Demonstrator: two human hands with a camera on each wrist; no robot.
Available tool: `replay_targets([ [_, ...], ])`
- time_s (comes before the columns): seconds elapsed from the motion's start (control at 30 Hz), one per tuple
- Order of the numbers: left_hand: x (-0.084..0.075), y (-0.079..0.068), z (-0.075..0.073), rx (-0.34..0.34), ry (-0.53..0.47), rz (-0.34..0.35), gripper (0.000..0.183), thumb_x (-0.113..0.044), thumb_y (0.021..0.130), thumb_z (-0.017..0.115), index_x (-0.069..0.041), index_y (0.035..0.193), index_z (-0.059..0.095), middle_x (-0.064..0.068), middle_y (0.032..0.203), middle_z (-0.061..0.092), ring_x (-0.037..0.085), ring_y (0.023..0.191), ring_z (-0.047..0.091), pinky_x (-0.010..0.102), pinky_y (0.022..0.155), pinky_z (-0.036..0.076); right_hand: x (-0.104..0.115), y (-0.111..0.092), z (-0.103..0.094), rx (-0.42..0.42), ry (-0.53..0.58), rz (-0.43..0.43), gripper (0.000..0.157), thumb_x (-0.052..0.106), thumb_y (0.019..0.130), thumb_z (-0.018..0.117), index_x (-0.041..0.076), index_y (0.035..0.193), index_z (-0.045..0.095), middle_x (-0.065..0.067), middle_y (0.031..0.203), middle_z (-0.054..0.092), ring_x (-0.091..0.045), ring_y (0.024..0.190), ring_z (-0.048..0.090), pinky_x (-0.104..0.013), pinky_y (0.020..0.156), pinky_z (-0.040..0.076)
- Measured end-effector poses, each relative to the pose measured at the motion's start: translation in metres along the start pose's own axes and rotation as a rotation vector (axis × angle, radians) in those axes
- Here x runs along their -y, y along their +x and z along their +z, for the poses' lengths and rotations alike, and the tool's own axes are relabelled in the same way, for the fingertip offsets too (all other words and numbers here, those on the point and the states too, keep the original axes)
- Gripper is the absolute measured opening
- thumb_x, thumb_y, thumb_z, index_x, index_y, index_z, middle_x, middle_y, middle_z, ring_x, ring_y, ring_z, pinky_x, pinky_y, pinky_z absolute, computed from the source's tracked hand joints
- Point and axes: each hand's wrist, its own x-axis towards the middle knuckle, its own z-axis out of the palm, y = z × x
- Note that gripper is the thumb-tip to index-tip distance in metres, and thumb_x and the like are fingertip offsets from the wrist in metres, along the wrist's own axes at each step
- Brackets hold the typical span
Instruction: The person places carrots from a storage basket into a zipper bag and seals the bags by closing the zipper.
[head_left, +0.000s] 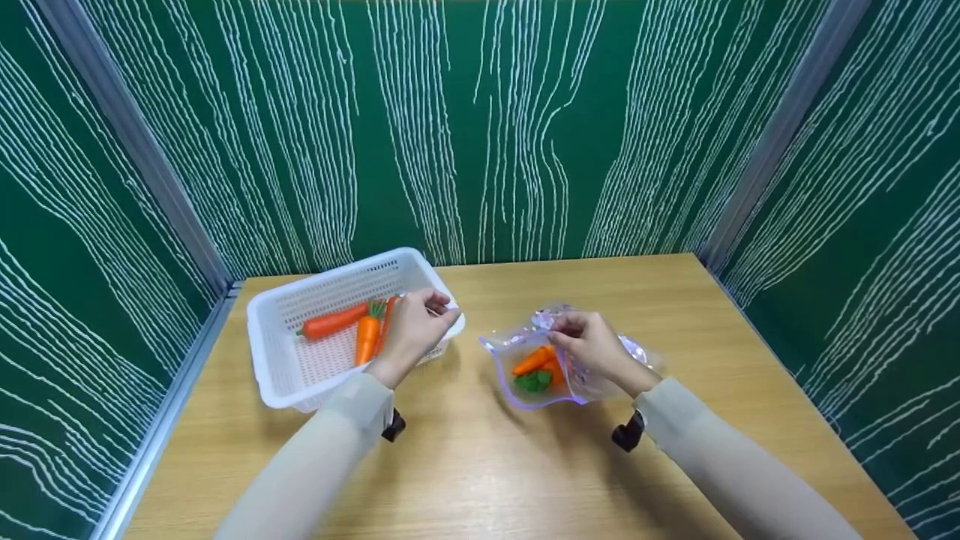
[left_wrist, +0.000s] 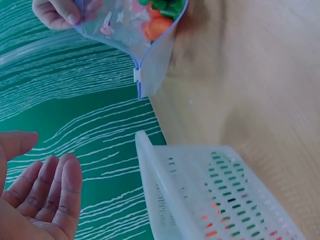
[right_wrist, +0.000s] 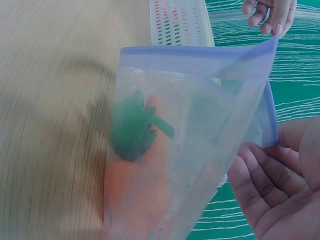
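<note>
My right hand point(head_left: 592, 346) pinches the upper rim of a clear zip bag point(right_wrist: 185, 56) with a purple seal, holding its mouth apart. Inside the bag lie orange carrots point(head_left: 533, 361) with green tops point(head_left: 532, 381). Over the right end of a white plastic basket point(head_left: 330, 279) hovers my left hand point(head_left: 417, 327), its fingers relaxed and nothing between them; the left wrist view shows thumb and fingers apart. The basket contains a reddish carrot point(head_left: 335, 321), an orange carrot with a green top point(head_left: 367, 339) and another carrot point(head_left: 388, 315), partly behind the left hand.
Basket and bag stand on a wooden table point(head_left: 480, 465), basket at left, bag to its right. Green panels point(head_left: 502, 135) with white wavy lines enclose the back and sides, with grey metal posts point(head_left: 780, 127) at the corners.
</note>
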Motion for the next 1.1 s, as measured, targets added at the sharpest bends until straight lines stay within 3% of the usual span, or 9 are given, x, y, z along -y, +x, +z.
replay_targets([
  [0.17,0.000,0.004,-0.010,0.007,0.003,-0.019,0.021,-0.018,0.096,0.079,-0.002,0.108,0.078,0.011,0.101,0.079,0.027,0.092,0.071,0.043,0.093,0.062,-0.002,0.001,0.000,0.003,0.008,-0.002,0.008,0.005,0.103,0.072,-0.001,0.105,0.076,-0.012,0.097,0.075,-0.020,0.085,0.062,-0.018,0.075,0.057],
  [0.4,0.002,0.013,-0.024,0.005,-0.007,-0.041,0.024,-0.014,0.095,0.077,0.002,0.113,0.077,0.016,0.106,0.077,0.030,0.095,0.070,0.045,0.092,0.062,-0.003,0.001,0.000,-0.016,-0.045,-0.067,0.007,0.005,0.101,0.075,-0.002,0.098,0.077,-0.010,0.091,0.076,-0.016,0.080,0.061,-0.016,0.072,0.055],
  [0.6,0.011,0.020,-0.032,0.031,-0.031,-0.120,0.026,-0.014,0.098,0.077,-0.001,0.121,0.075,0.017,0.118,0.074,0.031,0.105,0.068,0.044,0.100,0.062,-0.002,0.000,-0.001,-0.013,-0.047,-0.037,0.004,0.005,0.101,0.075,0.002,0.099,0.078,-0.008,0.092,0.075,-0.018,0.081,0.061,-0.017,0.073,0.056],
  [0.87,0.029,0.027,-0.030,0.036,-0.038,-0.167,0.028,-0.012,0.098,0.078,0.000,0.123,0.072,0.022,0.127,0.072,0.033,0.111,0.066,0.046,0.106,0.060,-0.004,0.000,0.001,0.008,-0.034,-0.005,0.007,0.006,0.102,0.074,0.001,0.103,0.078,-0.008,0.095,0.075,-0.019,0.084,0.062,-0.019,0.074,0.057],
  [1.1,0.042,0.031,-0.020,0.042,-0.048,-0.247,0.028,-0.015,0.098,0.078,-0.003,0.122,0.071,0.016,0.128,0.072,0.033,0.115,0.066,0.048,0.109,0.057,-0.004,-0.001,0.002,0.013,-0.032,-0.006,0.010,0.006,0.102,0.074,-0.002,0.107,0.077,-0.009,0.098,0.076,-0.021,0.086,0.064,-0.019,0.077,0.059],
])
